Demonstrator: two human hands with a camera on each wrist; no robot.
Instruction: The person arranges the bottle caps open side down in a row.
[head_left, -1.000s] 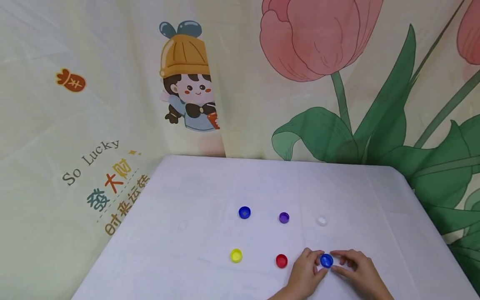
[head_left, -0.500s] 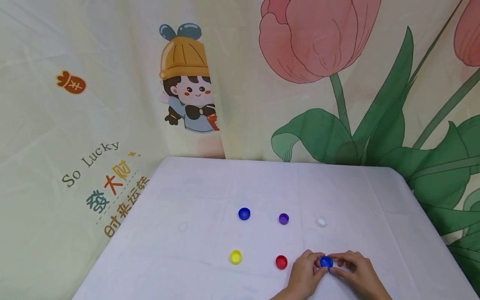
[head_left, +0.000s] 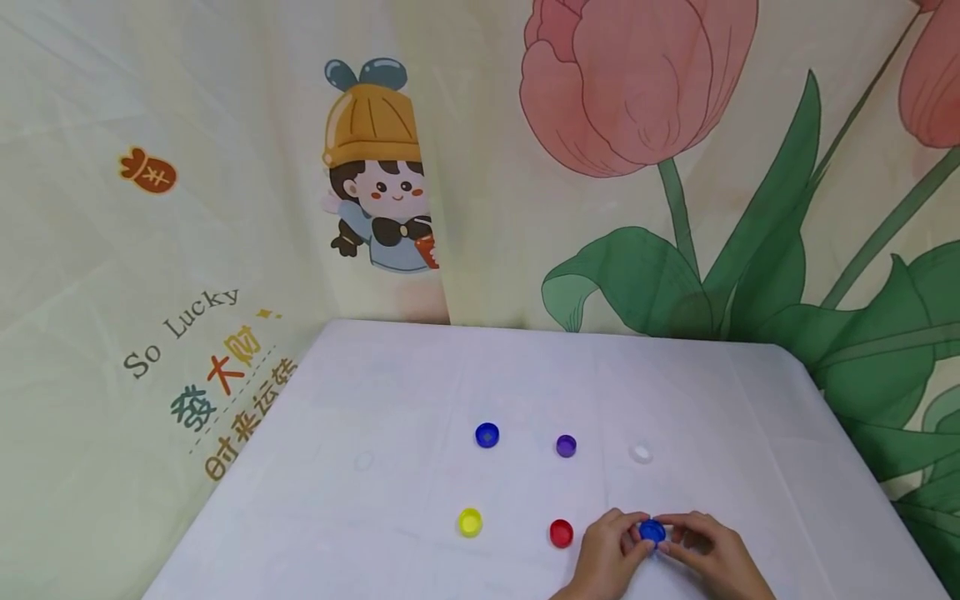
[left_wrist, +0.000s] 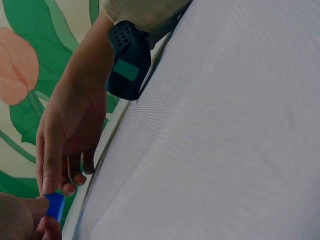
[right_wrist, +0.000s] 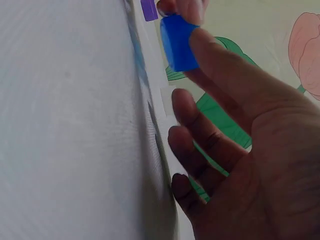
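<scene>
In the head view a blue bottle cap (head_left: 652, 532) is between both hands near the table's front right. My left hand (head_left: 606, 554) pinches its left side with thumb and index finger, and my right hand (head_left: 708, 550) pinches its right side. The right wrist view shows the blue cap (right_wrist: 181, 44) between right thumb and index finger, with left fingertips (right_wrist: 192, 7) at its top. Part of the blue cap (left_wrist: 55, 206) is seen in the left wrist view, partly covered by the left hand (left_wrist: 20, 217). Just left of the hands lies a red cap (head_left: 561, 533).
Other round caps lie on the white-covered table (head_left: 315, 533): yellow (head_left: 470, 523), another blue (head_left: 487, 435), purple (head_left: 566, 446) and whitish (head_left: 641, 452). Behind the table hangs a printed curtain (head_left: 487, 208). A dark device (left_wrist: 127, 62) is worn on the right wrist.
The scene has slid slightly down in the head view as the camera tilts. Right-hand fingers have drawn a little closer round the blue cap, which stays in about the same place.
</scene>
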